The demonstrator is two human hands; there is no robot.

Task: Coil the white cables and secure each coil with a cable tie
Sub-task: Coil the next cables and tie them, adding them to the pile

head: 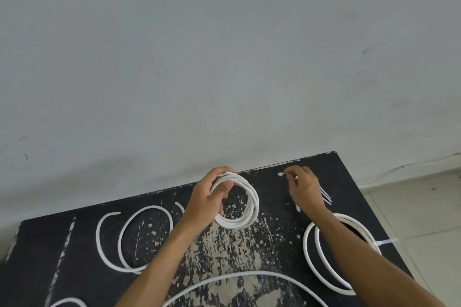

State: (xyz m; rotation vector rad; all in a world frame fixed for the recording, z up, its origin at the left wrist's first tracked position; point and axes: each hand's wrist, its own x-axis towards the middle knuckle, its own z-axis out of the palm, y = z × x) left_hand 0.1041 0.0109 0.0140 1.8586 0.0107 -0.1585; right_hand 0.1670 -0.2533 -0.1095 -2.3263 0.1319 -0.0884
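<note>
- Coil point(239, 203): round white cable, several smooth loops, held above the worktop point(249, 252) centre.
- Worktop: black, paint worn off in pale flecks; grey wall point(224, 57) behind it, pale tiled floor point(411, 207) right of it.
- Left hand point(209, 198): fingers curled round the coil's left side, thumb inside the ring.
- Right hand point(303, 188), right of the coil: fingers pinch a white cable tie point(282, 174) by its head.
- Tied coil point(324, 254) further right; loose cable point(129, 237) left of the coil.

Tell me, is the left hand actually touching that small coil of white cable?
Touching. The head view shows the left hand gripping the small coil: its fingers curl over the coil's top and its thumb lies inside the ring.
</note>
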